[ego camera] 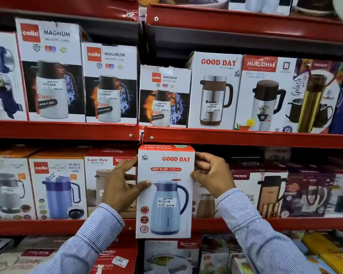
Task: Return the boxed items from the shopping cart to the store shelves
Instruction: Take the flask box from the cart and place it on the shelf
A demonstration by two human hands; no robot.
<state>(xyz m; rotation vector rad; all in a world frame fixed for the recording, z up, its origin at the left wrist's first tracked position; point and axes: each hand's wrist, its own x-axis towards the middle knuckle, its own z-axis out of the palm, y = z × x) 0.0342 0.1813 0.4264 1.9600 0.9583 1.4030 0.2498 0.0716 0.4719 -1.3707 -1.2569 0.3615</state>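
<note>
Both hands are holding one white flask box (165, 191) upright by its side edges, printed front facing the person, probably so it is going into the row label-out like its neighbours. It is hanging in front of the middle shelf (246, 138), top near that shelf's red front edge, bottom overlapping the red edge of the shelf below (38, 226), apparently not yet resting on it. The left hand (121, 186) is curling round the left side, thumb across the front, while the right hand (213, 176) is pinching the upper right edge with bent fingers.
</note>
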